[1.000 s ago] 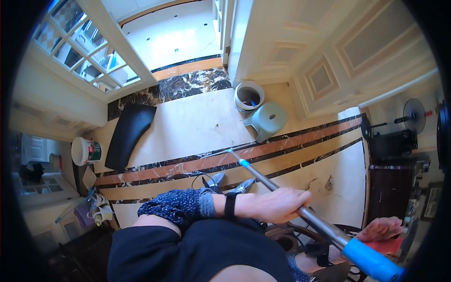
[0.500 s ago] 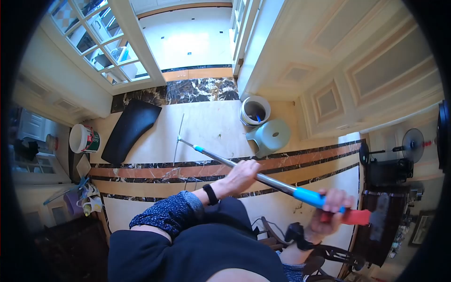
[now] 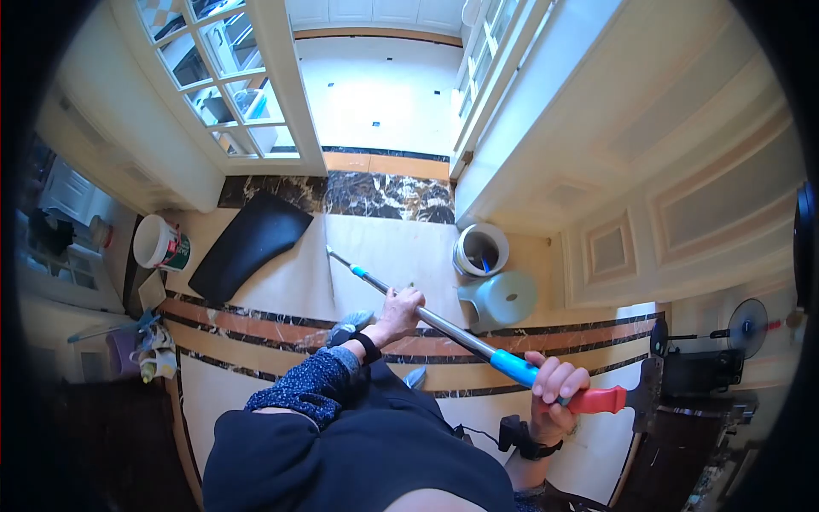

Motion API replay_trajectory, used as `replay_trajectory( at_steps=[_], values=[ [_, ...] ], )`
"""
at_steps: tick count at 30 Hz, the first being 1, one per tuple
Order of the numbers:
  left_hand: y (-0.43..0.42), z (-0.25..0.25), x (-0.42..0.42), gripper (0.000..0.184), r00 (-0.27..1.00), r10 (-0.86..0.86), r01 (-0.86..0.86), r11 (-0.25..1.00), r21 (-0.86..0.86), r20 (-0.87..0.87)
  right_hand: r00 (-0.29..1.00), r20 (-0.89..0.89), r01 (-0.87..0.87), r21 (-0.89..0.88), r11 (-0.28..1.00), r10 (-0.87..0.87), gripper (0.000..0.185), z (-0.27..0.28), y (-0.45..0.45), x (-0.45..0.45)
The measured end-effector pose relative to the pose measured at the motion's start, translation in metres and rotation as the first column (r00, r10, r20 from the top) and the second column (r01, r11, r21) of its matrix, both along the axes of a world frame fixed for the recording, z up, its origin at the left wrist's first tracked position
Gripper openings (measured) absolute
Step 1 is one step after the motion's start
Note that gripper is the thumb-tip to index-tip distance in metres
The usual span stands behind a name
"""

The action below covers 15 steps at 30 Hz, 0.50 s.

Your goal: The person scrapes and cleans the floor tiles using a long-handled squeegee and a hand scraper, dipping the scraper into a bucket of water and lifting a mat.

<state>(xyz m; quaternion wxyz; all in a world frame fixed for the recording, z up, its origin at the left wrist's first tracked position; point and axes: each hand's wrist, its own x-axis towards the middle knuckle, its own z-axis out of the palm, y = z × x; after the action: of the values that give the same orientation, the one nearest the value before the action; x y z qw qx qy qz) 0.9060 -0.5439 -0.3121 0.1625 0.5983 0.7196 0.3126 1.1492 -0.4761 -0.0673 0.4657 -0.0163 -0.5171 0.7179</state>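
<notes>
A long metal pole [image 3: 448, 327] with blue grips runs slantwise across the floor in front of me. At its far end a thin crosswise line shows, possibly a narrow head; I cannot make out its kind. My left hand [image 3: 399, 313] is closed round the pole's middle. Near the blue upper grip [image 3: 514, 368], my right hand [image 3: 556, 391] is closed round the pole's end and a red-handled scraper [image 3: 597, 400] together. The scraper's wide dark blade points right, away from the fingers.
A black curved mat [image 3: 249, 246] lies ahead on the left, beside a white bucket [image 3: 153, 242]. A grey-white bucket [image 3: 480, 249] and a pale green stool [image 3: 505, 300] stand ahead right. Beyond is an open doorway with a glazed door [image 3: 230, 77]. A fan [image 3: 747, 328] is far right.
Both hands still hold the pole. My left hand and the pole have shifted left in view, and my right hand has moved slightly left. My shoes now show below, and the scraper's blade is clearer.
</notes>
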Motion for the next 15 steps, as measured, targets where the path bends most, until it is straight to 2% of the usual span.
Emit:
replay_trajectory(
  at_steps=[2,3,4,6,7,10,12,13,14,15],
  values=[
    [0.011,-0.017,-0.042,0.018,0.986,0.154,-0.155,0.988,0.006,0.068,0.995,0.058,0.079,-0.003,0.997,-0.079,0.020,-0.003,0.006,-0.048],
    [0.015,-0.032,-0.069,0.012,0.982,0.160,-0.164,0.986,0.040,0.105,0.994,0.099,0.038,-0.012,0.999,-0.036,0.021,-0.005,0.009,-0.074],
    [0.016,-0.025,-0.094,0.005,0.969,0.201,-0.195,0.979,-0.052,0.142,0.992,0.126,0.001,-0.004,1.000,0.000,0.022,-0.009,0.011,-0.103],
    [0.021,-0.030,-0.142,0.003,0.956,0.206,-0.174,0.971,-0.162,0.210,0.998,0.055,-0.035,-0.040,0.999,0.037,0.023,-0.015,0.010,-0.152],
    [0.025,-0.030,-0.156,0.003,0.966,0.176,-0.143,0.974,-0.178,0.189,0.998,0.058,-0.032,-0.041,0.999,0.034,0.023,-0.010,0.012,-0.166],
    [0.038,-0.022,-0.163,0.002,0.982,0.118,-0.088,0.978,-0.190,0.150,0.982,0.130,0.138,-0.011,0.990,-0.135,0.023,0.017,0.009,-0.188],
    [0.049,-0.024,-0.152,0.004,0.984,0.045,-0.014,0.984,-0.179,0.174,0.953,0.134,0.278,-0.020,0.960,-0.273,0.021,0.031,0.003,-0.191],
    [0.053,-0.006,-0.147,0.006,0.982,0.010,0.024,0.983,-0.180,0.186,0.942,0.127,0.315,-0.014,0.949,-0.311,0.021,0.038,0.000,-0.190],
    [0.057,-0.001,-0.141,0.006,0.980,-0.024,0.046,0.993,-0.106,0.198,0.929,0.117,0.353,-0.008,0.935,-0.350,0.021,0.044,-0.004,-0.189],
    [0.062,0.002,-0.140,0.007,0.966,-0.115,0.146,0.982,-0.123,0.231,0.894,0.153,0.427,0.004,0.904,-0.422,0.021,0.050,-0.008,-0.190]
  ],
)
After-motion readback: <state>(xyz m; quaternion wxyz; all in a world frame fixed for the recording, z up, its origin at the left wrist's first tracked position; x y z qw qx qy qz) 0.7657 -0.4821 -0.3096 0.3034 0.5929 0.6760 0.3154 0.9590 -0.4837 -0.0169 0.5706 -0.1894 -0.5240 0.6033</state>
